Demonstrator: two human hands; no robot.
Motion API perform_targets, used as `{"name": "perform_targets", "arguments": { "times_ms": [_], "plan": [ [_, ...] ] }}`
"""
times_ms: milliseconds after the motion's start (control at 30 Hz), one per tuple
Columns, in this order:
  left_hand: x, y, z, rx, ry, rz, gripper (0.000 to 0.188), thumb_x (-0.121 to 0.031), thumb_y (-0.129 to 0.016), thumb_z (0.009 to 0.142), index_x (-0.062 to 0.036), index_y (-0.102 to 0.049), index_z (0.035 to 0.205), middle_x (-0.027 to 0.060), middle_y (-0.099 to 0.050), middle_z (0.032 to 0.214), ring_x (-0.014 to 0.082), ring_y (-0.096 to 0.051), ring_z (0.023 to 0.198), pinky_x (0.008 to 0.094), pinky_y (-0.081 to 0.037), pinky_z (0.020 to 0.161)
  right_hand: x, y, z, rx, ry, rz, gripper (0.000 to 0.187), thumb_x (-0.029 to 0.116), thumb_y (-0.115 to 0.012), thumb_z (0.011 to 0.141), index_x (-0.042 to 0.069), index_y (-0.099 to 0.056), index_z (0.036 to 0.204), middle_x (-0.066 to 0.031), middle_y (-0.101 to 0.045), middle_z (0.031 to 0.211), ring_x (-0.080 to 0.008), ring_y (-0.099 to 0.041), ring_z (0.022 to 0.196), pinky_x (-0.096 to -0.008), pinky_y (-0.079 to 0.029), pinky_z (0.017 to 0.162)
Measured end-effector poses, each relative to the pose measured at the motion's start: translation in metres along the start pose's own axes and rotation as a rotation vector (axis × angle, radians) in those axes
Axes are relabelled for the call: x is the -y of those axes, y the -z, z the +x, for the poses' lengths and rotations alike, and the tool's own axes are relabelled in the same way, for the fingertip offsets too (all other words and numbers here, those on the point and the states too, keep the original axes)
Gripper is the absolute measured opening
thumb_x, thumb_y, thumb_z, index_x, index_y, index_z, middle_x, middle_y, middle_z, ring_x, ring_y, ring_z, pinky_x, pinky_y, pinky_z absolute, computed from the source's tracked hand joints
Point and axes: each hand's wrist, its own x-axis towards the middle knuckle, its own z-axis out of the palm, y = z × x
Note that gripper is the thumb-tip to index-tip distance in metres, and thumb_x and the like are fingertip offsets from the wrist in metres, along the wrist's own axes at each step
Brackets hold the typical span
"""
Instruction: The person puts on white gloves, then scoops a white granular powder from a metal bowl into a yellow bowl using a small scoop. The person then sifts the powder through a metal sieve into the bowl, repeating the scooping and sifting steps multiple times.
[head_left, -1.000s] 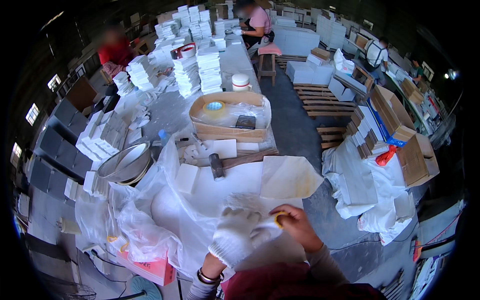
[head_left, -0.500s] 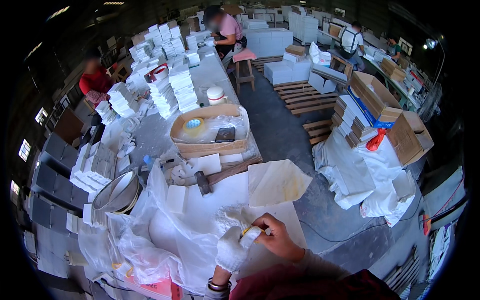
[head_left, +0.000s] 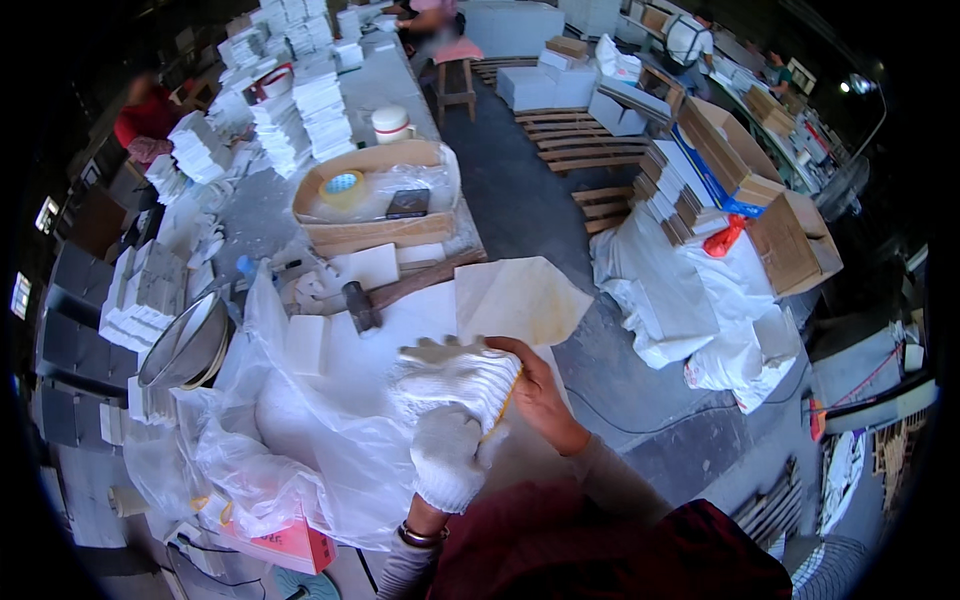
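My left hand (head_left: 447, 458) wears a white knit glove and sits at the near edge of the white worktable (head_left: 400, 330). Just above it lies a second white knit glove (head_left: 458, 375) with a yellow cuff edge, its fingers pointing left. My bare right hand (head_left: 542, 395) grips that glove at the cuff end. The gloved left hand touches the glove from below. Whether any right-hand fingers are inside the cuff cannot be told.
A hammer (head_left: 360, 305) lies beyond the hands, next to a cream sheet (head_left: 515, 295). A clear plastic bag (head_left: 300, 440), a metal bowl (head_left: 185, 345) and a pink box (head_left: 295, 545) are at left. Further back stand a wooden tray (head_left: 370, 230) with a tape roll (head_left: 341, 185), stacked white tiles (head_left: 320, 100), pallets (head_left: 590, 150) and cardboard boxes (head_left: 790, 240). People work at the far end.
Both hands have risen a little over the table, and the second glove now lies spread out between them. My head has turned, shifting the view.
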Motion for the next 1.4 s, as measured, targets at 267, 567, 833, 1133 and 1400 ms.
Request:
{"name": "perform_targets", "arguments": {
  "times_ms": [267, 567, 833, 1133, 1400],
  "plan": [
    [0.003, -0.013, -0.022, 0.09, 0.14, 0.127, 0.029, -0.024, -0.074, 0.081, -0.0042, -0.059, 0.065, 0.0149, -0.055, 0.06, 0.0348, -0.055, 0.054, 0.0441, -0.042, 0.053, 0.014, -0.02, -0.005, 0.221, -0.134, 0.296, 0.066, 0.035, -0.051, 0.102, 0.007, -0.023, 0.154, -0.0064, -0.051, 0.13, -0.0147, -0.047, 0.123, -0.0288, -0.035, 0.105],
    [0.007, -0.012, -0.025, 0.09, 0.199, 0.073, 0.022, -0.024, -0.073, 0.082, -0.005, -0.065, 0.075, 0.0141, -0.059, 0.067, 0.0343, -0.059, 0.06, 0.0423, -0.046, 0.056, 0.017, -0.026, 0.002, 0.18, -0.042, 0.054, 0.058, 0.006, -0.058, 0.094, 0.007, -0.037, 0.148, -0.0073, -0.055, 0.12, -0.0153, -0.053, 0.107, -0.029, -0.041, 0.096],
    [-0.02, 0.041, 0.018, -0.142, 0.132, -0.068, 0.019, -0.024, -0.072, 0.084, -0.0067, -0.071, 0.079, 0.0108, -0.064, 0.07, 0.0311, -0.062, 0.061, 0.0407, -0.048, 0.057, 0.026, -0.017, -0.001, 0.225, 0.259, -0.579, 0.056, 0.003, -0.073, 0.074, 0.003, -0.059, 0.128, -0.0176, -0.064, 0.101, -0.03, -0.065, 0.088, -0.0358, -0.053, 0.078],
    [-0.014, 0.048, 0.019, -0.14, 0.445, -0.207, 0.018, -0.025, -0.069, 0.086, -0.0069, -0.072, 0.087, 0.0122, -0.066, 0.077, 0.0343, -0.064, 0.072, 0.0405, -0.052, 0.065, 0.128, -0.035, -0.007, 0.344, 0.505, -0.467, 0.044, 0.024, -0.068, 0.083, -0.001, -0.061, 0.119, -0.0173, -0.062, 0.112, -0.0298, -0.062, 0.101, -0.0376, -0.049, 0.088],
    [-0.01, 0.039, 0.015, 0.048, 0.77, -0.599, 0.026, -0.023, -0.066, 0.091, -0.0019, -0.068, 0.105, 0.0062, -0.07, 0.088, 0.0128, -0.067, 0.079, 0.0288, -0.053, 0.071, 0.092, -0.046, -0.018, 0.202, 0.491, -0.509, 0.026, 0.004, -0.061, 0.085, -0.003, -0.064, 0.11, -0.0158, -0.06, 0.103, -0.0266, -0.062, 0.084, -0.0333, -0.053, 0.075]
  ]
}}
